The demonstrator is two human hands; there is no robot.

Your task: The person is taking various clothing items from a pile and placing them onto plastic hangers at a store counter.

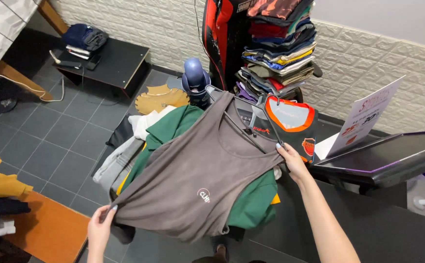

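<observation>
A dark grey tiled floor (52,141) spreads below me, and a pale textured brick-pattern wall (368,63) runs behind everything. To my right a black glossy counter (382,160) juts in, with a white printed paper sign (363,119) propped on it. Against the wall leans a tall stack of folded clothes in many colours (278,48), piled high on a stand. In the far left corner sits a low black shelf table (112,61) with a bundle of dark blue folded clothes (83,36) on top.

In front of me I hold a grey-brown sleeveless cotton tank top (198,180), spread out flat and tilted, its neck up to the right and its hem down to the left (a small white logo shows on the chest). It lies over a heap of garments, among them a dark green fabric piece (173,129) that pokes out above and below it. Just beside the neckline hangs a black jersey with orange trim (292,124).

My left hand (99,229) pinches the lower hem corner between closed fingers. My right hand (292,160) grips the shoulder strap, fingers curled shut on the cloth.
</observation>
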